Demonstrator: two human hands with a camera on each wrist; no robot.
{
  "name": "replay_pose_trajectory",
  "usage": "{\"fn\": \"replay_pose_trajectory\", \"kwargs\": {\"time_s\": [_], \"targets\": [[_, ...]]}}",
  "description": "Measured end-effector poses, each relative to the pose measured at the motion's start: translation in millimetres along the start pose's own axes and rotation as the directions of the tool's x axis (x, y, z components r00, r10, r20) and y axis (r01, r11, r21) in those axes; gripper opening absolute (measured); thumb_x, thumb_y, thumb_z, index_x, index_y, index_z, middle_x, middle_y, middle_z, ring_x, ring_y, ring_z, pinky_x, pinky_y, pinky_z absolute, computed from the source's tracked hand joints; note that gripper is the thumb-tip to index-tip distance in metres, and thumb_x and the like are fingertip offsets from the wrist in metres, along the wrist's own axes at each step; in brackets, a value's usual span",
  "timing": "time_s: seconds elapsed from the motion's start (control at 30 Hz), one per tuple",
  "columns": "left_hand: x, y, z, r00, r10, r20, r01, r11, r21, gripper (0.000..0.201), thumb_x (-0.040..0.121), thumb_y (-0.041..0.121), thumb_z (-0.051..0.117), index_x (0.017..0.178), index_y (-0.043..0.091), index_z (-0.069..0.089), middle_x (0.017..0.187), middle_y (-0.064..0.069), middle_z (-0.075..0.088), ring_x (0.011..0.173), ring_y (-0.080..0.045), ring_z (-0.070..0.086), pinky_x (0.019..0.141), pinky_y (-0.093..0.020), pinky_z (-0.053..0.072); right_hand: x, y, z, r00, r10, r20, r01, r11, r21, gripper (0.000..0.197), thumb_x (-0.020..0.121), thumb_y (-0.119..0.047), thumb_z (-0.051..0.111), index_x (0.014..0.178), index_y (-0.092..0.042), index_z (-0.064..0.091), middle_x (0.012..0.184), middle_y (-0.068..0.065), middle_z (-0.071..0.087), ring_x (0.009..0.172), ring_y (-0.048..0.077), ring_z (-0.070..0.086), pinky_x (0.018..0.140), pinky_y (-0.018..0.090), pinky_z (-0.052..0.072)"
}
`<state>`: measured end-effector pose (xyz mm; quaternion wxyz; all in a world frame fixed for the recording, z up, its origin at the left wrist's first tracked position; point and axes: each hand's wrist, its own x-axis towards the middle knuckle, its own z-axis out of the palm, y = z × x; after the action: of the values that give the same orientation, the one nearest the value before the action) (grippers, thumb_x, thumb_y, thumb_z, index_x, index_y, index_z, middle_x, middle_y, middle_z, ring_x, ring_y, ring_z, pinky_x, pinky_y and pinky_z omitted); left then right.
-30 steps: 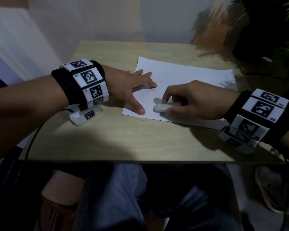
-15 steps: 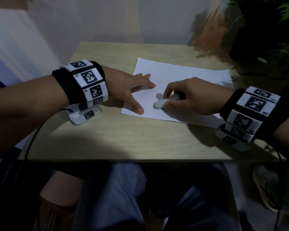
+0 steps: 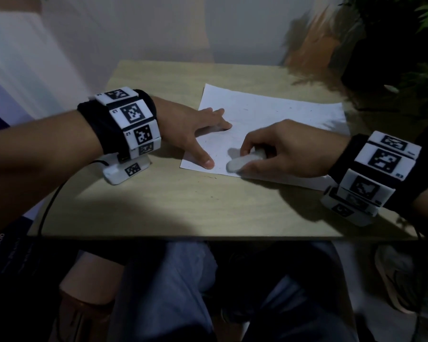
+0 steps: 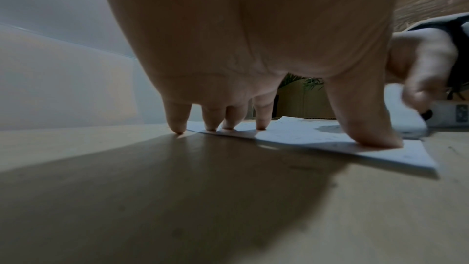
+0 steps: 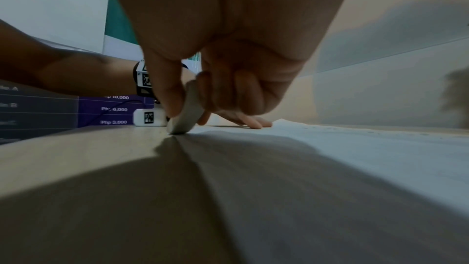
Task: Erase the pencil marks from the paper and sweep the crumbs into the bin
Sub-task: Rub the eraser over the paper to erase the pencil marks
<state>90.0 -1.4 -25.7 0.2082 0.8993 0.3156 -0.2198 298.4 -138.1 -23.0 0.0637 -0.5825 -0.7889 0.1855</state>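
A white sheet of paper lies on the wooden table, with faint pencil marks and small dark crumbs near its front left corner. My left hand presses the paper's left edge flat with straight, spread fingers and thumb. My right hand pinches a white eraser between thumb and fingers, its tip on the paper near the front edge. In the right wrist view the eraser touches the paper's edge. No bin is in view.
A potted plant stands at the table's far right corner. A wall runs behind the table. My knees sit under the front edge. A few crumbs lie on the wood in front of the paper.
My right hand has rubbed the eraser back and forth, now nearer the paper's front edge than half a second ago. The left hand has kept its hold on the paper.
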Motion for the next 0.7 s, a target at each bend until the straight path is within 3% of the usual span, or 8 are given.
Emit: {"fn": "replay_pose_trajectory", "kwargs": {"time_s": [0.1, 0.23, 0.4, 0.57, 0.7], "targets": [[-0.1, 0.0, 0.5, 1.0, -0.001, -0.001, 0.001, 1.0, -0.004, 0.107, 0.075, 0.068, 0.072, 0.159, 0.046, 0.008, 0.166, 0.023, -0.015, 0.151, 0.003, -0.011, 0.127, -0.039, 0.003, 0.9, 1.2, -2.6, 1.0, 0.015, 0.024, -0.016, 1.0, 0.012, 0.028, 0.081, -0.059, 0.065, 0.094, -0.034, 0.067, 0.067, -0.011, 0.058, 0.064, 0.003, 0.053, 0.058, 0.018, 0.037], [-0.1, 0.5, 0.2, 1.0, 0.004, -0.005, -0.004, 1.0, 0.001, 0.107, 0.076, 0.066, 0.072, 0.16, 0.045, 0.009, 0.166, 0.022, -0.015, 0.151, 0.003, -0.011, 0.127, -0.037, 0.003, 5.6, 8.7, -2.5, 0.983, 0.055, -0.176, -0.072, 0.993, -0.096, 0.036, 0.084, -0.062, 0.06, 0.094, -0.028, 0.067, 0.067, -0.012, 0.058, 0.066, 0.002, 0.053, 0.057, 0.022, 0.035], [-1.3, 1.8, 0.1, 1.0, -0.001, -0.004, 0.001, 1.0, -0.009, 0.106, 0.077, 0.064, 0.073, 0.159, 0.046, 0.009, 0.166, 0.023, -0.015, 0.151, 0.003, -0.01, 0.127, -0.037, 0.002, -2.9, -2.5, -2.5, 0.999, 0.002, 0.036, -0.003, 1.0, 0.024, 0.035, 0.075, -0.066, 0.062, 0.09, -0.034, 0.065, 0.067, -0.013, 0.058, 0.064, 0.005, 0.053, 0.057, 0.018, 0.038], [-0.5, 1.0, -1.0, 1.0, 0.002, 0.002, -0.002, 1.0, -0.002, 0.106, 0.077, 0.065, 0.072, 0.159, 0.046, 0.008, 0.165, 0.023, -0.016, 0.151, 0.003, -0.01, 0.127, -0.037, 0.003, 3.3, 7.3, -4.0, 0.988, 0.064, -0.14, -0.074, 0.995, -0.065, 0.036, 0.079, -0.059, 0.062, 0.092, -0.025, 0.066, 0.067, -0.01, 0.058, 0.064, 0.004, 0.053, 0.056, 0.023, 0.035], [-0.2, -0.2, -0.2, 1.0, 0.004, 0.004, -0.004, 1.0, -0.002, 0.107, 0.075, 0.066, 0.073, 0.159, 0.047, 0.008, 0.165, 0.024, -0.016, 0.151, 0.004, -0.011, 0.127, -0.038, 0.003, -2.0, -1.0, -2.9, 1.0, 0.022, 0.001, -0.022, 1.0, 0.01, 0.034, 0.079, -0.061, 0.065, 0.089, -0.029, 0.065, 0.067, -0.009, 0.058, 0.063, 0.006, 0.053, 0.058, 0.022, 0.039]]}}
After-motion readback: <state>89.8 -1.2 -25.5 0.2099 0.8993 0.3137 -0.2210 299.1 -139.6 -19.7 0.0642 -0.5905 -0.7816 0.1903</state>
